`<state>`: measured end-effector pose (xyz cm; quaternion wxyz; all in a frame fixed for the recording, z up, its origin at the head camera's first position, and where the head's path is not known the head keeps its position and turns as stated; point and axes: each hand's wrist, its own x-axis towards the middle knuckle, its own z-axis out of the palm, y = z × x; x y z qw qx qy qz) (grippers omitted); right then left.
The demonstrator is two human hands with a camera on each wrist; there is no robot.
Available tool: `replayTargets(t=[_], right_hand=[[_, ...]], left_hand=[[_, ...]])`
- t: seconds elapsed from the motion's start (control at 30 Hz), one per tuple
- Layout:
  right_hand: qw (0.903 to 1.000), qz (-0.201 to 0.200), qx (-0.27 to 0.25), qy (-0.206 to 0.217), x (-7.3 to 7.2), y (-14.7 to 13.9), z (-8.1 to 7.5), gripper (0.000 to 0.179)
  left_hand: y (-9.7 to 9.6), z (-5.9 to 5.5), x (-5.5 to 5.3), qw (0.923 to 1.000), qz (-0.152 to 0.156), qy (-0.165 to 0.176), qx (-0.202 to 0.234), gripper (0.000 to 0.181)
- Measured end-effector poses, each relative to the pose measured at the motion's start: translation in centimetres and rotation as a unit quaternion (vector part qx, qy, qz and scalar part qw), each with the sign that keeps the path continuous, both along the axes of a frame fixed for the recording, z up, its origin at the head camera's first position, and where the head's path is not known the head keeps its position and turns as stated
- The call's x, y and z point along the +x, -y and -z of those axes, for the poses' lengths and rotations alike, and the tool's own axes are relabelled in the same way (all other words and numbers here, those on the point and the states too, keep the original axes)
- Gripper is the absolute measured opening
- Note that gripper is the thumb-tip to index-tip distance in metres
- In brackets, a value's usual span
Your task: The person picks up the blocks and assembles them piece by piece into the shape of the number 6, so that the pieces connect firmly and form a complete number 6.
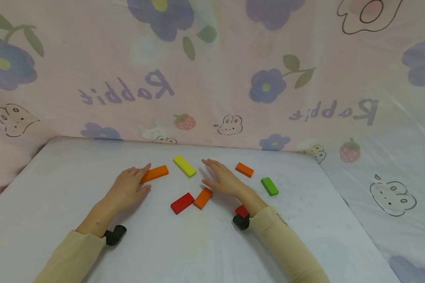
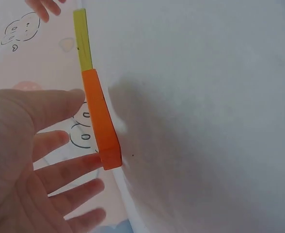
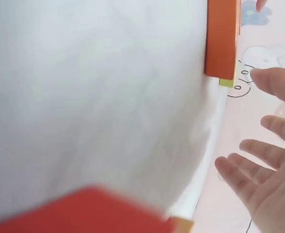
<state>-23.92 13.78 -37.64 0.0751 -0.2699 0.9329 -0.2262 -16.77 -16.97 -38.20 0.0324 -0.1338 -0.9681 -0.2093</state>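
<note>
Head view: I see an orange block (image 1: 157,173) lying on the white desk (image 1: 152,259), one end behind the fingertips of the left hand (image 1: 127,186), which is loosely spread; contact I can't confirm. The right hand (image 1: 226,182) is spread too, near a second orange block (image 1: 202,199). I judge the first light, stiff, sturdy, perhaps slick: smooth-faced, straight-edged, probably painted wood. I'd pinch its long sides mid-length.

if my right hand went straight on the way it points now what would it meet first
Likely the yellow block, just beyond the right hand in the head view. Its height above the table is unclear, so it might pass over the block.
</note>
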Motion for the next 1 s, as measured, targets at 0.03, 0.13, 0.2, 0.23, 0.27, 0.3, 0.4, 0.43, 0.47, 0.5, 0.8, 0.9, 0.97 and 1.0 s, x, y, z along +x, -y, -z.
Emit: replayTargets(t=[0.03, 0.13, 0.2, 0.23, 0.27, 0.3, 0.4, 0.43, 0.47, 0.5, 0.8, 0.9, 0.97, 1.0], right_hand=[[1.0000, -0.003, -0.001, 0.005, -0.2, 0.3, 0.0, 0.067], [0.9998, -0.014, -0.004, 0.016, -0.8, 1.1, 0.0, 0.067], [0.9995, -0.021, -0.007, 0.020, -1.1, 1.6, -0.1, 0.066], [0.9995, -0.023, -0.007, 0.022, -1.3, 1.9, -0.1, 0.065], [0.9993, -0.026, -0.007, 0.024, -1.4, 2.1, -0.2, 0.065], [0.9992, -0.029, -0.008, 0.026, -1.5, 2.3, -0.2, 0.065], [0.9985, -0.045, -0.006, 0.030, -1.9, 3.0, -0.3, 0.065], [0.9981, -0.052, -0.005, 0.032, -2.0, 3.2, -0.3, 0.065], [0.9977, -0.058, -0.003, 0.035, -2.2, 3.4, -0.3, 0.064], [0.9971, -0.066, -0.001, 0.037, -2.3, 3.6, -0.3, 0.064], [0.9910, -0.114, -0.023, 0.067, -4.0, 4.6, -0.3, 0.065], [0.9890, -0.115, -0.034, 0.087, -4.6, 4.8, -0.2, 0.063], [0.9877, -0.114, -0.039, 0.099, -4.9, 4.9, -0.1, 0.062], [0.9869, -0.115, -0.041, 0.105, -5.0, 5.0, -0.1, 0.061]], left_hand=[[0.0, 0.1, -0.1, 1.0000, 0.001, -0.002, 0.006, 0.062], [0.1, 0.1, -0.1, 0.9996, 0.001, 0.004, 0.028, 0.061], [0.1, 0.1, -0.1, 0.9992, 0.001, 0.007, 0.039, 0.060], [0.1, 0.1, -0.1, 0.9990, 0.002, 0.008, 0.043, 0.059], [0.1, 0.1, -0.1, 0.9989, 0.002, 0.008, 0.045, 0.059], [0.1, 0.1, -0.1, 0.9989, 0.003, 0.007, 0.046, 0.058], [0.1, 0.0, -0.1, 0.9988, 0.000, 0.007, 0.048, 0.056], [0.1, 0.0, -0.1, 0.9989, 0.000, 0.005, 0.047, 0.055], [0.1, 0.0, -0.2, 0.9989, 0.000, 0.003, 0.047, 0.055], [0.1, 0.0, -0.2, 0.9989, 0.001, 0.002, 0.047, 0.054], [0.0, 0.2, -0.3, 0.9970, 0.022, 0.001, 0.074, 0.050], [0.0, 0.2, -0.3, 0.9964, 0.027, 0.008, 0.080, 0.049], [0.0, 0.1, -0.2, 0.9959, 0.032, 0.012, 0.084, 0.047], [0.0, 0.1, -0.2, 0.9956, 0.036, 0.014, 0.086, 0.047]])
